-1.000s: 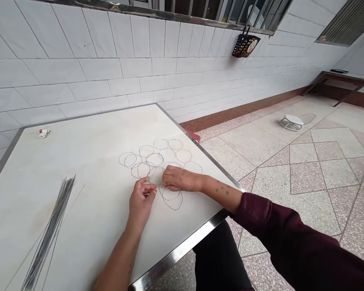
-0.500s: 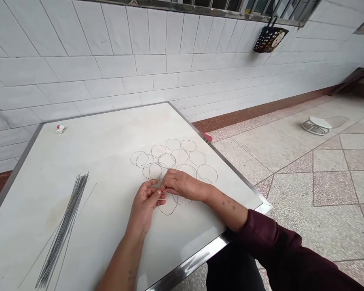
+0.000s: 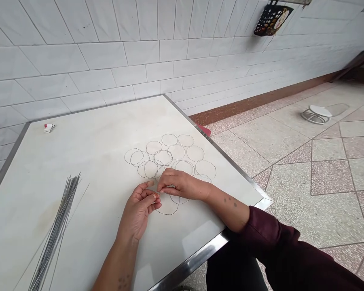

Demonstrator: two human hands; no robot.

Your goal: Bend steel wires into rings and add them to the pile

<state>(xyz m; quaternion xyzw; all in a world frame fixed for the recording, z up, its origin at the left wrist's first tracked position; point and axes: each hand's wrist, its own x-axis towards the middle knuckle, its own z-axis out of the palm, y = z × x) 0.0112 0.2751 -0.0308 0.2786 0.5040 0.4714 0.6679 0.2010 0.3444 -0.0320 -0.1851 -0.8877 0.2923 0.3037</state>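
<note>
Both hands meet over the white table near its front right part. My left hand (image 3: 141,208) pinches a thin wire between thumb and forefinger, palm turned up. Fingertips of my right hand (image 3: 182,184) close on the same wire just beside it. From the fingers a wire loop (image 3: 169,214) bulges down towards the front edge; where its ends meet is hidden by the fingers. Several thin wire rings (image 3: 195,153) lie behind and around the hands, some overlapping. To the left rests a bundle of straight grey wires (image 3: 58,230), with a few strands apart from it.
The table (image 3: 87,149) has a metal rim and stands against a tiled wall. A small red and white item (image 3: 49,127) lies at its far left corner. On the floor at right is a round white stool (image 3: 318,112). A dark patterned bag (image 3: 272,19) hangs on the wall.
The view has tilted down slightly, so the table and wires sit further left. Both hands stay together on the wire, and the loop below them looks wider and rounder.
</note>
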